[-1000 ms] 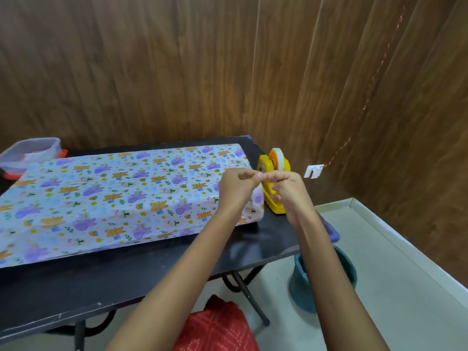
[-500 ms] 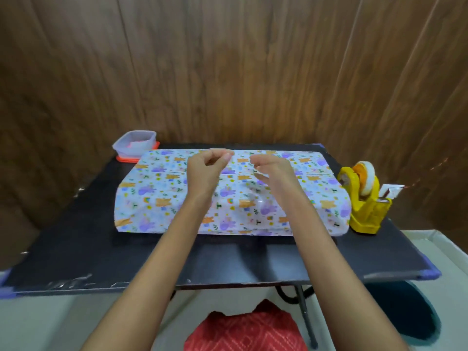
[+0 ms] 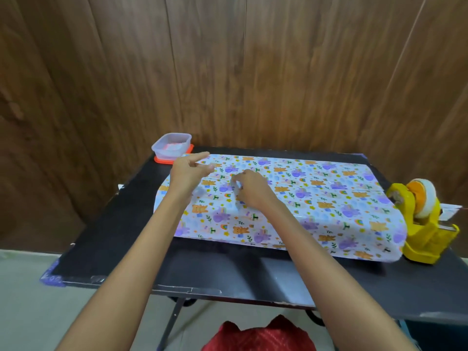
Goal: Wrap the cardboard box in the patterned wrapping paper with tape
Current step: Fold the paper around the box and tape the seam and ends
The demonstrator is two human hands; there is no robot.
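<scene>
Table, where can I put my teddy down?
Bare table along the front, between the wrapped box and the near edge, though both arms cross it. Also left of the box, in front of the plastic tub. Crowded on the right: the tape dispenser sits beside the box.

Soft, even, fairly bright light falls from overhead, leaving only a faint shadow under the near edge of the wrapping paper (image 3: 329,198) on the table (image 3: 228,269), whose black top shows a dull sheen at lower centre. My left hand (image 3: 188,171) is smeared by motion blur, and the strip of tape (image 3: 235,196) pinched in my right hand (image 3: 253,191) gives a pale glint. The wall planks bow toward the frame's edges, and the left side looks darker.
</scene>
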